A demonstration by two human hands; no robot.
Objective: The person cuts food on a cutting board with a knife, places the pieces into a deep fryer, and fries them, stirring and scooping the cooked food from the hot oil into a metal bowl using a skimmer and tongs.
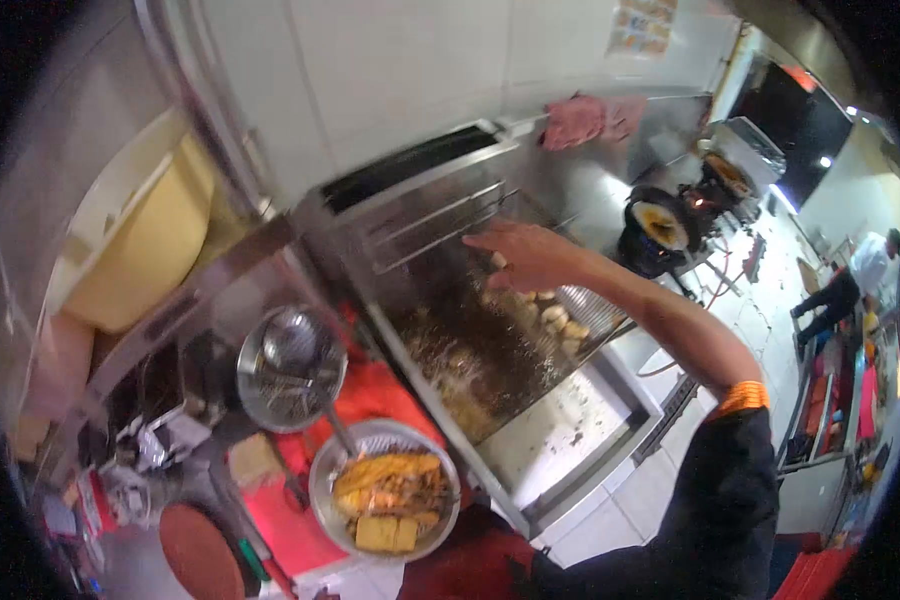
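My right hand (530, 258) reaches out over the deep fryer (505, 462), its fingers curled round a small pale piece of food (497, 260). Below it, dark oil (470, 345) bubbles, with foam along the near side. Several pale fried pieces (560, 322) lie at the oil's right side, beside a metal mesh rack (592, 305). My left hand is out of view. Nearer my body stands a metal colander (320, 510) holding golden fried slabs (387, 533) and long orange-brown pieces (395, 468).
Left of the fryer, a metal bowl (255, 395) holds a skimmer (292, 342). A large cream tub (150, 235) stands at the far left, a brown round lid (200, 550) lower down. Lit woks (660, 225) stand beyond the fryer. Another person (838, 290) is far right.
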